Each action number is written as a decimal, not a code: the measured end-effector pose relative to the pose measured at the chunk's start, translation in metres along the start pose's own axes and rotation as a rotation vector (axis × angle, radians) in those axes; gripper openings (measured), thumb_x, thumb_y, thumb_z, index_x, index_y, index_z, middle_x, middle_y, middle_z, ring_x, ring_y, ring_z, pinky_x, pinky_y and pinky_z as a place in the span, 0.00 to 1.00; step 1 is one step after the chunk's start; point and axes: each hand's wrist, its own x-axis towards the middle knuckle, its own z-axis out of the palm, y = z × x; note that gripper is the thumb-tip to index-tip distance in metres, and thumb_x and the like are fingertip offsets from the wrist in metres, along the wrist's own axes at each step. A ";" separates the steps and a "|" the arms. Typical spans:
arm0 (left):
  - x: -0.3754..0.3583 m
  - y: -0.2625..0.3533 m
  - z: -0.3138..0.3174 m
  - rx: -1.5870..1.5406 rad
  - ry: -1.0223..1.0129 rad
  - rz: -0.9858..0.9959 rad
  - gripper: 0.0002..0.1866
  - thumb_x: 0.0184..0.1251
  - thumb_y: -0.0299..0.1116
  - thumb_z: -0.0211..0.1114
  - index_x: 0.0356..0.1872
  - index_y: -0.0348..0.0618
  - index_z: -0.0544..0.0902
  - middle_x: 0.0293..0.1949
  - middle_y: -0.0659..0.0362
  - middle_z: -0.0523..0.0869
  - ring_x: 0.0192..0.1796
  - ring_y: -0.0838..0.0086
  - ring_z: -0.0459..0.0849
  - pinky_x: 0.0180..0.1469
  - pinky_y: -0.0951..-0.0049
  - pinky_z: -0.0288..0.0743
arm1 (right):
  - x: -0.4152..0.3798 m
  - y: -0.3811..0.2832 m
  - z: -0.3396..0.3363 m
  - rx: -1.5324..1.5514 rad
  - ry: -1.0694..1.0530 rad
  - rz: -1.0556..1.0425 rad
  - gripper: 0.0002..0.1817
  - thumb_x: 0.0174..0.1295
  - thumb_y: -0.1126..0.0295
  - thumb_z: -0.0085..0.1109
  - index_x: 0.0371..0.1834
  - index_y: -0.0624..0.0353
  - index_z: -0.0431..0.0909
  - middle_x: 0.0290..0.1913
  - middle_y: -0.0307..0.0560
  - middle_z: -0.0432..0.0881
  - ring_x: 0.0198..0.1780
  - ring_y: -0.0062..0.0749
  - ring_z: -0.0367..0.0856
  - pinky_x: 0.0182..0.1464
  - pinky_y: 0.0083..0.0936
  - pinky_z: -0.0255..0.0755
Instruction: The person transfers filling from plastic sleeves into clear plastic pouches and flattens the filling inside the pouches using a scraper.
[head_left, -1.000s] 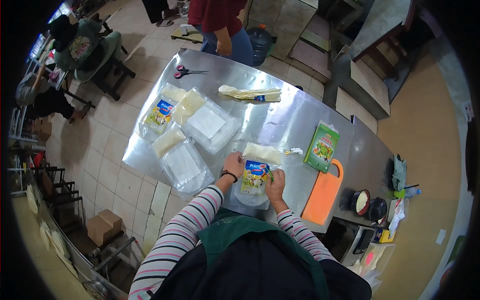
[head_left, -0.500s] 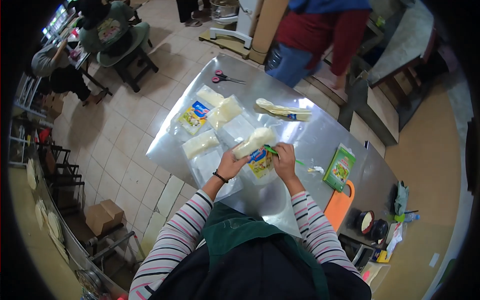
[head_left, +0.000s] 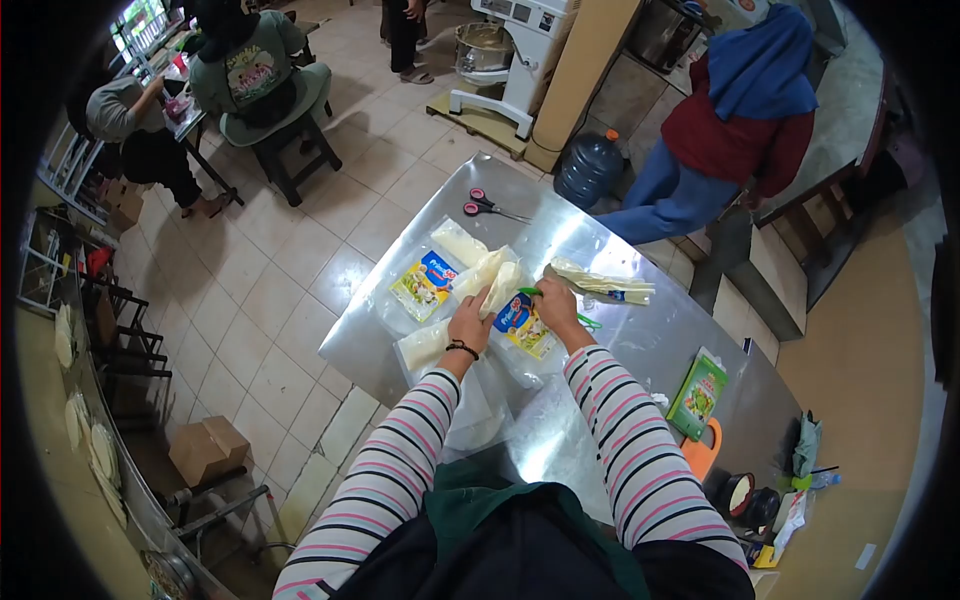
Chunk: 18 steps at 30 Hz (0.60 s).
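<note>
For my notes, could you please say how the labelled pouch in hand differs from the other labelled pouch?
The held pouch is gripped at its pale end by the left hand; the lying pouch rests untouched on the table. The held pouch's label leans left at its top; the lying pouch's leans right. Both labels are blue and yellow.

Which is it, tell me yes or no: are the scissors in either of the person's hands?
No, the scissors lie on the metal table, apart from both the left hand and the right hand.
</note>
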 end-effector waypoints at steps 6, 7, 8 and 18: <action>0.000 0.001 0.000 0.135 -0.011 -0.040 0.28 0.50 0.35 0.65 0.55 0.52 0.69 0.40 0.53 0.77 0.43 0.58 0.77 0.44 0.62 0.72 | -0.002 0.003 0.000 0.005 -0.077 0.102 0.07 0.48 0.69 0.57 0.27 0.61 0.77 0.34 0.50 0.77 0.38 0.48 0.76 0.41 0.39 0.69; 0.001 0.000 0.000 0.137 -0.016 -0.036 0.28 0.50 0.35 0.65 0.55 0.52 0.69 0.40 0.53 0.77 0.43 0.58 0.77 0.44 0.62 0.72 | -0.001 0.003 0.000 0.003 -0.086 0.111 0.07 0.48 0.69 0.57 0.28 0.61 0.77 0.34 0.50 0.77 0.37 0.48 0.76 0.41 0.39 0.69; 0.002 -0.001 -0.001 0.185 0.001 -0.027 0.30 0.47 0.35 0.67 0.55 0.50 0.68 0.41 0.54 0.77 0.44 0.58 0.77 0.44 0.63 0.72 | 0.002 0.004 -0.001 0.001 -0.093 0.117 0.08 0.49 0.68 0.57 0.28 0.61 0.77 0.34 0.51 0.76 0.37 0.49 0.76 0.41 0.39 0.69; 0.007 0.001 -0.012 0.077 0.183 -0.009 0.52 0.34 0.36 0.74 0.63 0.40 0.52 0.49 0.46 0.72 0.52 0.53 0.70 0.54 0.61 0.66 | 0.011 0.061 -0.060 0.117 0.043 0.431 0.15 0.49 0.70 0.54 0.41 0.56 0.75 0.38 0.57 0.79 0.41 0.51 0.77 0.44 0.39 0.70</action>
